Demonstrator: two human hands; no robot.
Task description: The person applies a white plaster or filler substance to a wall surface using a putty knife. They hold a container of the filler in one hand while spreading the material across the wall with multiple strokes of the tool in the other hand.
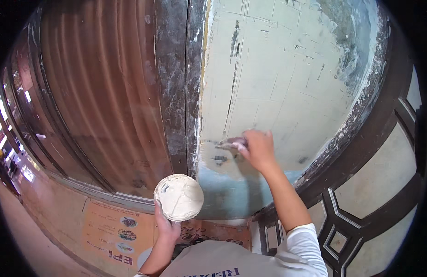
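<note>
Left hand [166, 226]: curled around the near left edge of the round tub [183, 207], thumb seen at the rim; the fingers underneath are hidden.
Round tub: held in front of the body, left of the pale panel [278, 92], its top covered with white paste [176, 191]. If it is tipped or the one-sided grip is loosened, paste could be spilled on the orange printed sheet [109, 221] below.
Right hand [259, 150]: closed on a flat tool [232, 142], which is blurred and held at the panel's lower left; whether its edge is pressed flat cannot be told.
Pale panel: marked by dark scratches [233, 87]. Fresh grooves could be cut if the blade is tilted onto a corner or pushed too hard.
Dark patch [219, 159]: just below the tool; it could be left showing if the coat is drawn too thin.
Dark post [174, 83]: near the tool's left end; it could be smeared if a stroke is carried too far.
</note>
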